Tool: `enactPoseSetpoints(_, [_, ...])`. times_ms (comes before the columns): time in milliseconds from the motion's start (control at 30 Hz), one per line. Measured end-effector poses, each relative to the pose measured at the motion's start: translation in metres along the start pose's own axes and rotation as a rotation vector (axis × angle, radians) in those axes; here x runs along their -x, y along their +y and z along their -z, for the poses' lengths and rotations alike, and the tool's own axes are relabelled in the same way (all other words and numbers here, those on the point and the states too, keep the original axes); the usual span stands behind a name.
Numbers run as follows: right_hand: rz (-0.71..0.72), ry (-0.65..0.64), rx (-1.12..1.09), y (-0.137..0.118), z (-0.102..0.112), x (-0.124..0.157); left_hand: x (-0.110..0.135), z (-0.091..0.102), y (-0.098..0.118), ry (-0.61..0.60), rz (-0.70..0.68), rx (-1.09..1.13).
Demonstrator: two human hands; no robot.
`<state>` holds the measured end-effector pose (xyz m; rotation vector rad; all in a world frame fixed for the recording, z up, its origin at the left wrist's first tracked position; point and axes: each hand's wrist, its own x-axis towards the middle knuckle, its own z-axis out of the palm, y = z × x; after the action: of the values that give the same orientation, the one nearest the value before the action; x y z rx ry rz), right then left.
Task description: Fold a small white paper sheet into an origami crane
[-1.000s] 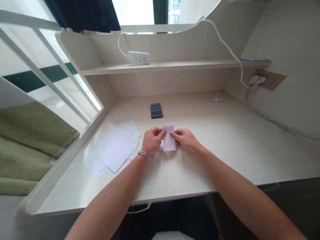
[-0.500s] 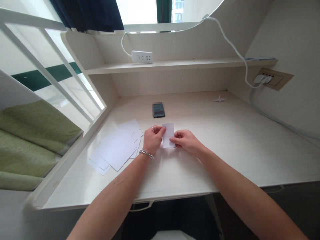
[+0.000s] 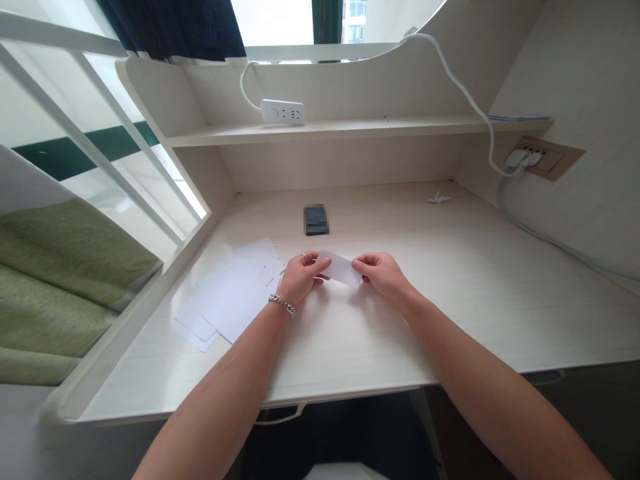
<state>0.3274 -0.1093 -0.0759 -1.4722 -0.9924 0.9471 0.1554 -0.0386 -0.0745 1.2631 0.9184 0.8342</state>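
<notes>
A small rectangular piece of white paper (image 3: 341, 269) is stretched between my two hands over the desk, its long side running sideways and slanting down to the right. My left hand (image 3: 303, 273), with a ring and a chain bracelet, pinches its left end between thumb and fingers. At the other end, my right hand (image 3: 383, 270) grips the edge with thumb on top. Fingers partly hide both ends of the paper. Left of my hands, several loose white sheets (image 3: 233, 293) lie overlapping on the desk.
Behind my hands a dark phone-like object (image 3: 316, 220) lies on the desk (image 3: 480, 287). A folded paper crane (image 3: 439, 198) sits at the back right. On the shelf (image 3: 350, 132) stands a white power strip (image 3: 283, 112). A white cable (image 3: 463, 90) hangs to the wall socket (image 3: 550, 159).
The paper has turned from upright to lying sideways. My right hand has moved slightly up and right, taking its right end; my left hand keeps hold of the left end.
</notes>
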Motion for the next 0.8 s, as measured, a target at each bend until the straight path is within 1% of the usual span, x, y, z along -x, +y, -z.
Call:
enactPoseSetpoints(67, [-0.006, -0.034, 0.015, 0.0003, 0.0004, 0.0003, 0.0006, -0.002, 0.0004, 0.034, -0.024, -0.034])
enactPoseSetpoints(200, [-0.04, -0.017, -0.054, 0.001, 0.0001, 0.0001, 0.0008, -0.0037, 0.0005, 0.082, -0.013, -0.045])
enactPoseSetpoints(367, [-0.004, -0.002, -0.074, 0.0027, 0.0012, -0.0005, -0.0004, -0.0016, 0.0011, 0.059, 0.013, -0.008])
enactPoseSetpoints(467, [0.018, 0.025, -0.047, 0.0026, 0.0039, -0.0006, 0.0003, -0.0004, 0.0036, 0.014, 0.056, 0.06])
enactPoseSetpoints(567, [0.021, 0.023, -0.055, 0.0024, 0.0058, -0.0009, 0.0015, -0.0001, 0.0059, -0.026, 0.093, 0.099])
enactPoseSetpoints(700, [-0.001, 0.023, -0.078, 0.0003, 0.0054, 0.0001, 0.0015, 0.0, 0.0063, -0.009, 0.097, 0.061])
enactPoseSetpoints(800, [-0.071, 0.015, -0.126, -0.0031, 0.0054, 0.0019, 0.0021, 0.0019, 0.0068, -0.019, 0.073, 0.058])
